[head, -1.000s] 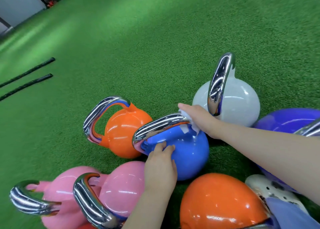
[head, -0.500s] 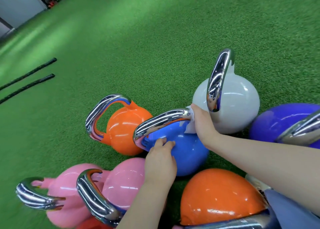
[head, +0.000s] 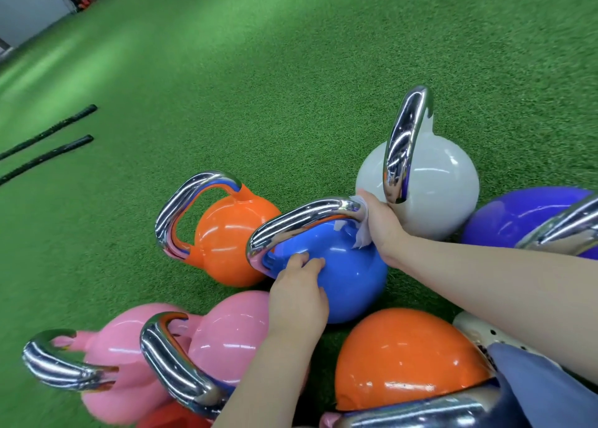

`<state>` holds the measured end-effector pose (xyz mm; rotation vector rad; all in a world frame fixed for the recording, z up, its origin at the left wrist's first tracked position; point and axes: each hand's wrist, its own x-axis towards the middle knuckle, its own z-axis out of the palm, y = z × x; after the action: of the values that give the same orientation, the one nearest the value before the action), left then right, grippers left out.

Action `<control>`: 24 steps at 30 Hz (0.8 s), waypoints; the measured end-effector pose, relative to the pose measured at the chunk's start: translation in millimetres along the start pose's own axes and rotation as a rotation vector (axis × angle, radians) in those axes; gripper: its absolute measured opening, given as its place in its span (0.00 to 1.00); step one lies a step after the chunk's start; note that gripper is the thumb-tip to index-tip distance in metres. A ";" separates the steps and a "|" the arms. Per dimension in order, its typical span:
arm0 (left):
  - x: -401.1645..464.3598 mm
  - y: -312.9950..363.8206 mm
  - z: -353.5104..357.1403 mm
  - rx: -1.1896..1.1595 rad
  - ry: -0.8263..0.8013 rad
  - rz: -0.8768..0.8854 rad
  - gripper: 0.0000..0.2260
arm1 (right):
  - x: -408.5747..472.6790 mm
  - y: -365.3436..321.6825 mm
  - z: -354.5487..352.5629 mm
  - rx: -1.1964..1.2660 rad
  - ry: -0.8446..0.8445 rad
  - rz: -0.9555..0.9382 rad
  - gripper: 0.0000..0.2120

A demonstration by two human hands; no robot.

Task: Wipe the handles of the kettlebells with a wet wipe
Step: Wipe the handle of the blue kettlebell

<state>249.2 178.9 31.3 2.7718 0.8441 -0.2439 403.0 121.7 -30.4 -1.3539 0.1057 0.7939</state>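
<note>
A blue kettlebell (head: 352, 282) with a chrome handle (head: 297, 224) lies tilted in the middle of a cluster on green turf. My right hand (head: 383, 224) grips a white wet wipe (head: 362, 236) around the right end of that handle. My left hand (head: 299, 295) rests on the blue bell's body just under the handle, fingers bent against it. Around it are an orange kettlebell (head: 226, 243), a grey-white one (head: 433, 181), a purple one (head: 524, 220), two pink ones (head: 226, 337) and a nearer orange one (head: 404, 359), all with chrome handles.
Two black rods (head: 48, 146) lie on the turf at the left. A spotted white shoe (head: 479, 337) and a blue trouser leg (head: 537, 392) sit at the lower right. Open turf (head: 291, 71) stretches ahead to a grey wall far left.
My right hand with the wipe slid from over the handle's right corner down onto its right end. My left hand stays on the blue bell. The camera view shifted slightly.
</note>
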 end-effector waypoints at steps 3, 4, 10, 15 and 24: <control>0.1 0.1 0.5 0.010 -0.001 0.003 0.23 | -5.4 6.4 1.3 0.041 -0.030 -0.011 0.21; 0.1 -0.1 0.4 0.015 0.000 0.005 0.23 | -8.2 7.1 2.2 0.059 -0.014 -0.029 0.21; -0.3 -0.9 0.4 0.012 0.006 0.017 0.23 | -18.4 25.5 -14.7 0.014 0.019 -0.075 0.24; -1.5 -1.2 0.0 0.021 0.006 0.036 0.24 | -8.5 16.0 -12.2 -0.096 0.055 -0.018 0.26; -2.5 -1.0 -3.7 -0.080 0.039 0.100 0.22 | -31.9 14.7 -10.9 -0.035 0.068 -0.194 0.19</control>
<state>247.0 179.4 35.3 2.7420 0.7058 -0.1364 375.1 97.7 -29.2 -1.4013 0.0132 0.5899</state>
